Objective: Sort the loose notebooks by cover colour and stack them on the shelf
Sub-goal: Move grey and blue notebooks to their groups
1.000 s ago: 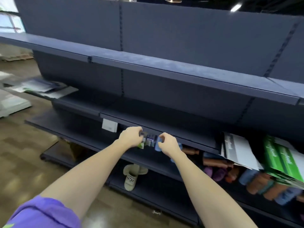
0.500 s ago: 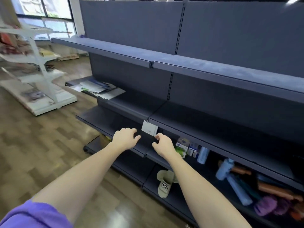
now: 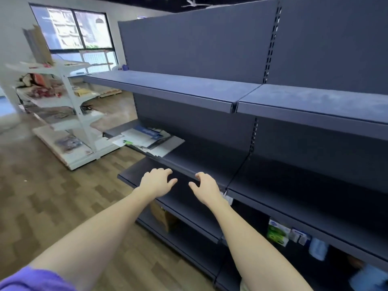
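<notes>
Both my left hand (image 3: 156, 182) and right hand (image 3: 204, 189) hang loosely spread, holding nothing; I'd reach up-left to the notebook pile (image 3: 147, 140), lifting one cover.

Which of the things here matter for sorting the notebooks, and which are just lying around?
Part of the job:
- loose notebooks, piled on the dark shelf
- left hand and right hand, both holding nothing

Just lying about:
- cardboard box on a lower shelf
- green packet
- white display rack
</notes>
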